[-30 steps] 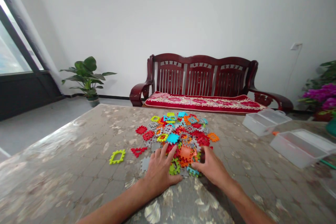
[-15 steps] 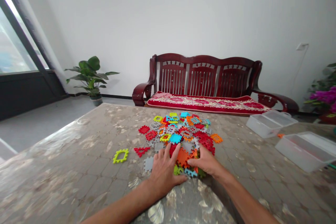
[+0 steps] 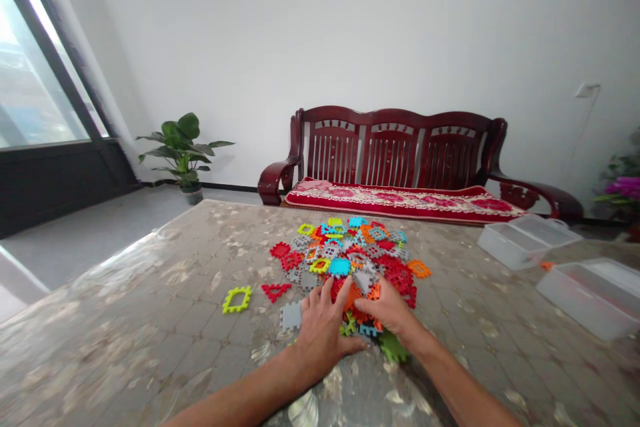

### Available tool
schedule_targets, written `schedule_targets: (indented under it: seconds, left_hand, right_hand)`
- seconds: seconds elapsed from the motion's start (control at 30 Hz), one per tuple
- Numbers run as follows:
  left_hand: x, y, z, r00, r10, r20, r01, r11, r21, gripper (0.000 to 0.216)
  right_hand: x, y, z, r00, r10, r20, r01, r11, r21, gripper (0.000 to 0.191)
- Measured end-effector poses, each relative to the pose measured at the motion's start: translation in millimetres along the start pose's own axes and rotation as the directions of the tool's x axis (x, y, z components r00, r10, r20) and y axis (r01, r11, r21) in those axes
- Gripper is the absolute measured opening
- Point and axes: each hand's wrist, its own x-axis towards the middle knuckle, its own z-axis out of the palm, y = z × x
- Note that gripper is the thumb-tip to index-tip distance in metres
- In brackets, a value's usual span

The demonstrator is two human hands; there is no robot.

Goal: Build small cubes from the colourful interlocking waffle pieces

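Observation:
A heap of toothed plastic puzzle tiles (image 3: 395,271) in red, grey, orange, blue and lime lies before me. My left hand (image 3: 325,327) rests on its near left side, fingers spread, the index finger against an orange tile (image 3: 353,295). On the near right, my right hand (image 3: 390,310) has its thumb stretched left over the orange tiles and apart from the forefinger; its other fingers are mostly hidden. Below the right hand lies a green tile (image 3: 394,347), with a blue tile (image 3: 370,330) left of it. Beside my left hand is a flat grey tile (image 3: 291,315).
Left of the heap lie a lime square frame (image 3: 237,299) and a red triangular frame (image 3: 275,291). Two clear plastic boxes with lids, a far one (image 3: 510,247) and a near one (image 3: 585,300), stand on the right. Behind the table (image 3: 150,320) is a wooden bench (image 3: 390,153).
The green tile under my right hand has slid nearer to me and shows more. My right thumb reaches a little farther left across the orange tiles. The view has shifted slightly.

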Motion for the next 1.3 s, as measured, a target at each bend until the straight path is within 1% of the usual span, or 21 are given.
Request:
schedule_targets:
  seconds: [0.13, 0.23, 0.33, 0.4, 0.47, 0.57, 0.63, 0.7, 0.77, 0.87, 0.93, 1.0, 1.07, 1.13, 1.2, 1.23, 1.3]
  left_hand:
    - [3.7, 4.2, 1.3, 1.000, -0.011, -0.028, 0.009, 0.998, -0.068, 0.107]
    - [7.4, 7.2, 2.4, 0.997, -0.006, -0.077, -0.003, 0.993, -0.116, 0.102]
    - [12.1, 8.5, -1.4, 0.991, 0.025, -0.133, -0.044, 0.989, -0.144, 0.100]
    - [17.5, 8.6, -8.5, 0.984, 0.049, -0.172, -0.074, 0.986, -0.147, 0.100]
    - [26.3, 7.8, -18.7, 0.973, 0.070, -0.220, -0.101, 0.986, -0.133, 0.099]
    - [45.4, 3.9, -34.5, 0.950, 0.106, -0.293, -0.143, 0.984, -0.109, 0.095]
    - [60.0, -1.3, -42.0, 0.937, 0.125, -0.326, -0.168, 0.980, -0.107, 0.092]
    - [73.7, -8.2, -45.9, 0.931, 0.138, -0.338, -0.184, 0.977, -0.109, 0.093]
    - [84.8, -15.5, -47.1, 0.932, 0.141, -0.333, -0.186, 0.977, -0.107, 0.093]
    - [92.4, -24.5, -47.0, 0.948, 0.111, -0.299, -0.147, 0.984, -0.103, 0.090]
    - [89.3, -28.4, -47.1, 0.957, 0.082, -0.278, -0.111, 0.990, -0.092, 0.087]
    - [78.9, -31.6, -46.9, 0.960, 0.075, -0.268, -0.097, 0.993, -0.069, 0.083]
    - [61.6, -35.1, -45.8, 0.959, 0.102, -0.265, -0.119, 0.992, -0.047, 0.077]
    - [39.3, -39.5, -43.4, 0.954, 0.162, -0.253, -0.177, 0.984, -0.037, 0.068]
    - [14.6, -44.4, -40.5, 0.954, 0.223, -0.200, -0.236, 0.971, -0.045, 0.060]
    - [2.4, -46.7, -39.2, 0.959, 0.243, -0.149, -0.253, 0.966, -0.053, 0.060]
    - [-20.1, -50.6, -37.4, 0.965, 0.259, -0.026, -0.260, 0.964, -0.057, 0.069]
  right_hand:
    - [-3.0, -7.7, 9.4, 0.997, 0.066, 0.049, -0.076, 0.966, 0.246, 0.045]
    - [-7.6, -17.2, 14.3, 0.996, 0.083, 0.034, -0.090, 0.935, 0.344, 0.038]
    - [-9.3, -29.4, 12.8, 0.996, 0.087, 0.014, -0.086, 0.916, 0.392, 0.037]
    - [-5.5, -38.2, 9.1, 0.998, 0.061, 0.003, -0.057, 0.919, 0.391, 0.039]
    - [3.8, -47.2, 5.2, 1.000, 0.007, -0.010, -0.003, 0.929, 0.370, 0.039]
    - [26.9, -58.8, 2.1, 0.997, -0.071, -0.032, 0.078, 0.934, 0.349, 0.041]
    - [45.3, -63.7, 2.1, 0.996, -0.092, -0.014, 0.091, 0.934, 0.345, 0.043]
    - [62.8, -66.0, 2.5, 0.996, -0.083, 0.024, 0.072, 0.947, 0.313, 0.043]
    - [76.6, -66.0, 1.7, 0.996, -0.078, 0.036, 0.068, 0.970, 0.235, 0.045]
    - [86.4, -62.4, -4.9, 0.991, -0.128, -0.032, 0.130, 0.987, 0.096, 0.057]
    - [85.1, -56.7, -14.1, 0.984, -0.163, -0.065, 0.165, 0.986, 0.019, 0.062]
    - [78.5, -47.6, -27.2, 0.982, -0.170, -0.086, 0.166, 0.984, -0.059, 0.063]
    - [67.6, -36.0, -43.2, 0.975, -0.183, -0.126, 0.159, 0.971, -0.177, 0.064]
    - [52.8, -24.6, -60.4, 0.963, -0.220, -0.155, 0.164, 0.936, -0.311, 0.065]
    - [33.5, -16.4, -76.7, 0.976, -0.176, -0.126, 0.124, 0.933, -0.339, 0.065]
    - [22.2, -13.9, -84.0, 0.988, -0.132, -0.084, 0.096, 0.936, -0.339, 0.064]
    - [-3.2, -11.8, -95.9, 0.997, -0.058, 0.049, 0.072, 0.920, -0.385, 0.060]
